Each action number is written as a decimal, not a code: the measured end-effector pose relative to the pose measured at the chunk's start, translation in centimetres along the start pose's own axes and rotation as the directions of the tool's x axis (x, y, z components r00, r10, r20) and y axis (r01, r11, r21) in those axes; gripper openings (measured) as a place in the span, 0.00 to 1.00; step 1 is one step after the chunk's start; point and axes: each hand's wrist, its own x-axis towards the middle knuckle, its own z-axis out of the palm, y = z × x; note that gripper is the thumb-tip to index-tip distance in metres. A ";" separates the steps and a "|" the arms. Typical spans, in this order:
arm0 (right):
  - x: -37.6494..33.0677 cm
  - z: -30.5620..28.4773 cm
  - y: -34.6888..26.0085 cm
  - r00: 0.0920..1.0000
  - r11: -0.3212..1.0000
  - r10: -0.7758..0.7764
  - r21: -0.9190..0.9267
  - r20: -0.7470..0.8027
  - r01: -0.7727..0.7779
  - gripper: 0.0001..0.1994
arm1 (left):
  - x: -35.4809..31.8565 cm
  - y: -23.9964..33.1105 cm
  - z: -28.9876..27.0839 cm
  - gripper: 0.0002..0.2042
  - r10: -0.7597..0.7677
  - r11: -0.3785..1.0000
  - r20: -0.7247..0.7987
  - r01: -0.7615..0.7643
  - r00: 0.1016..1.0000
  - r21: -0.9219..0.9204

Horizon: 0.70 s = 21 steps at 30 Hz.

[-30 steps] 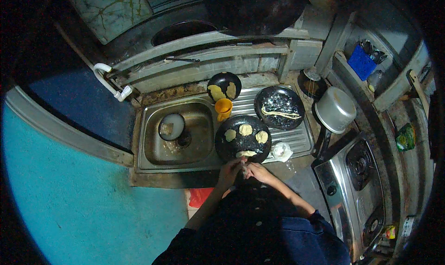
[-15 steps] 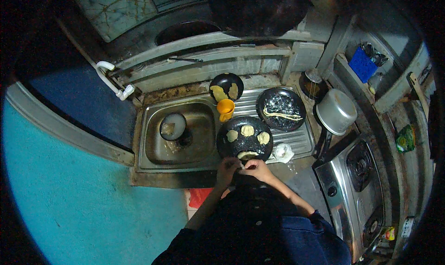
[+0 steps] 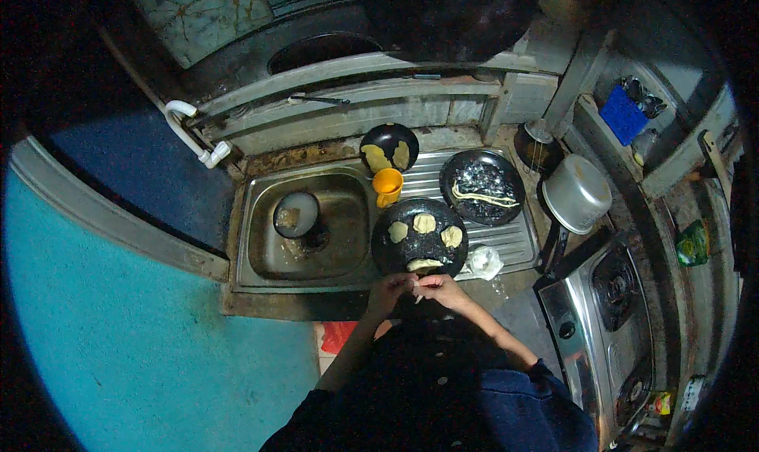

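Observation:
My left hand [image 3: 389, 292] and my right hand [image 3: 444, 291] meet at the near rim of a dark round pan [image 3: 387, 250]. Their fingertips pinch a small pale piece of dough [image 3: 419, 298], whose end hangs below them; most of it is hidden. In the pan, dusted with flour, lie three flattened rounds of dough, one of them the top round [image 3: 424, 223]. A folded dough piece [image 3: 425, 264] rests just ahead of my fingers. Beside the pan sits a crumpled white plastic bag [image 3: 485, 262].
A second floured pan [image 3: 458, 171] holds long dough strips [image 3: 484, 196]. An orange mug [image 3: 387, 185] stands near a small dark pan [image 3: 389, 136] with flat pieces in it. The steel sink [image 3: 340, 230] is left, a silver pot [image 3: 577, 195] and gas stove [image 3: 617, 294] right.
My fingertips have shifted slightly against each other, and the hanging end of the pale dough now shows more below them. The whole view has moved a little; the pans stay in place.

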 end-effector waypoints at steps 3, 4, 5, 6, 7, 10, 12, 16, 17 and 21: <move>0.1 -0.2 0.2 0.996 0.988 -0.057 -0.145 -0.063 0.048 0.05 | 0.0 -0.2 0.4 0.08 0.043 0.995 -0.115 -0.032 0.992 0.096; 0.2 -0.2 0.1 0.994 0.983 -0.076 -0.173 -0.078 0.062 0.06 | 0.1 -0.8 0.4 0.08 0.062 0.993 -0.130 -0.048 0.990 0.110; 0.2 -0.2 0.0 0.990 0.958 -0.104 -0.277 -0.099 0.073 0.06 | 0.4 -1.7 0.5 0.08 0.082 0.990 -0.145 -0.064 0.986 0.124; 0.1 -0.2 -0.5 0.984 0.923 -0.133 -0.377 -0.117 0.080 0.06 | 0.5 -1.8 0.5 0.08 0.102 0.987 -0.160 -0.080 0.982 0.139; 0.0 -0.1 -0.8 0.978 0.876 -0.164 -0.474 -0.131 0.084 0.07 | 0.4 -1.8 0.6 0.08 0.095 0.989 -0.171 -0.074 0.981 0.127; -0.2 0.0 -0.8 0.982 0.918 -0.119 -0.392 -0.147 0.052 0.06 | 0.3 -1.5 0.7 0.07 0.011 0.994 -0.217 0.013 0.976 0.109; -0.2 0.3 -0.9 0.989 0.954 -0.074 -0.299 -0.131 0.032 0.05 | 0.2 -0.9 0.4 0.08 -0.129 0.979 -0.270 0.165 0.954 0.118; -0.1 0.3 -0.3 0.999 0.983 -0.048 -0.179 -0.021 0.044 0.10 | -0.1 0.1 -0.1 0.10 -0.100 0.991 -0.210 0.116 0.973 0.065; 0.1 0.2 -0.1 1.000 0.995 0.009 -0.097 -0.012 -0.011 0.12 | 0.5 -2.0 -0.3 0.11 -0.069 0.997 -0.177 0.064 0.982 -0.032; 0.4 -0.2 0.4 0.993 0.984 0.118 0.132 0.015 -0.119 0.17 | 0.8 -0.2 0.2 0.16 0.035 0.986 -0.072 -0.046 0.997 -0.161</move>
